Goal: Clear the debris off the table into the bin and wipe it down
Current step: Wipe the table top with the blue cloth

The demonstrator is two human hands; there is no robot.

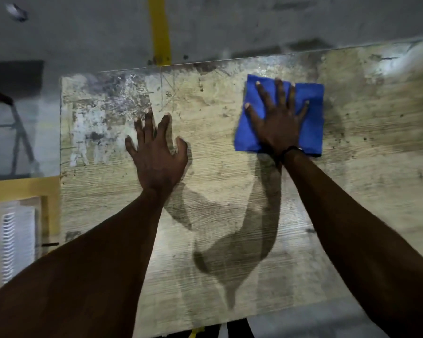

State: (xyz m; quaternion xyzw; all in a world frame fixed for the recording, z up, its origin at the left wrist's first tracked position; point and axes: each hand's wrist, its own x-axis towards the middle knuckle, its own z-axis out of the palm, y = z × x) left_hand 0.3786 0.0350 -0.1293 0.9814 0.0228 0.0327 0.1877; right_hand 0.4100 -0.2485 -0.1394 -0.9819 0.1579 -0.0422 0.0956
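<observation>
the wiping step is in hand, by the look of it: no loose debris shows on the table, and the bin is not in view. the right hand lies flat on the blue cloth, fingers spread and pressing it to the tabletop toward two o'clock, near the far edge. the left hand rests at about ten o'clock, fingers spread with the tips bent, holding nothing, likely bracing. the scuffed pale patch at ten o'clock looks unwiped, so the next pass probably calls for sliding the cloth leftward under steady flat pressure.
</observation>
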